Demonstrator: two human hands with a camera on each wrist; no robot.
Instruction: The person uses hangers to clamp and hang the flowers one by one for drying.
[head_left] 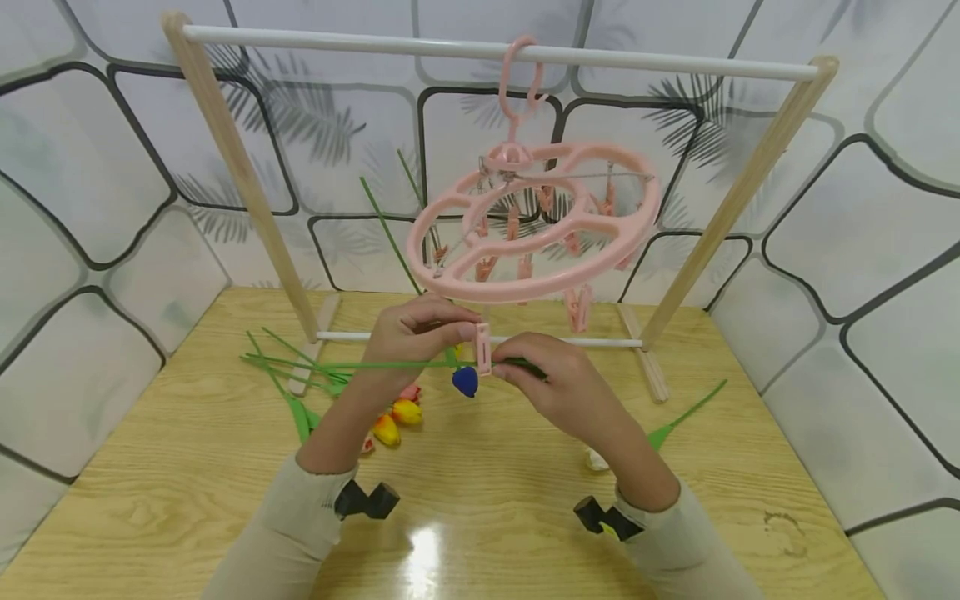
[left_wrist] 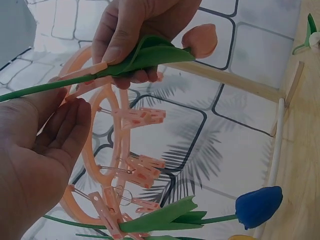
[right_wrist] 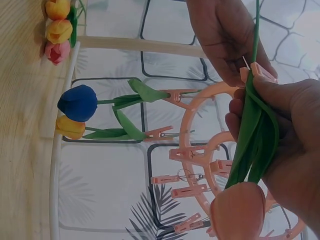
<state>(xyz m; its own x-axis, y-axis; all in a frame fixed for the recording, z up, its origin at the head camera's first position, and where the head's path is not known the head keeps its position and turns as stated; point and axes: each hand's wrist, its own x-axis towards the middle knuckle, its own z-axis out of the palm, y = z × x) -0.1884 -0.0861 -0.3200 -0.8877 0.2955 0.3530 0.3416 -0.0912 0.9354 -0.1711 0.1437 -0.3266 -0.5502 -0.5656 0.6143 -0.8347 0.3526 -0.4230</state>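
Note:
My left hand [head_left: 412, 337] pinches a pink clothespin [head_left: 483, 348] hanging from the front of a round pink drying hanger [head_left: 525, 289]. With my right hand [head_left: 551, 379] I grip a peach-pink artificial tulip [right_wrist: 237, 212] by its green leaves [right_wrist: 255, 130], just beside the clothespin. The tulip lies sideways, its bloom past my right fingers and its green stem [left_wrist: 45, 87] running across the clothespin towards the left. A blue tulip [left_wrist: 258, 206] and a yellow tulip [right_wrist: 70, 127] hang bloom-down from other clips of the hanger.
The hanger hooks over the white bar [head_left: 375, 42] of a wooden-legged rack. Other pink clips [right_wrist: 190, 191] dangle from it. Yellow and pink tulips [head_left: 406, 412] lie on the wooden table [head_left: 487, 517] at left. A white flower [head_left: 597, 458] lies by the right forearm.

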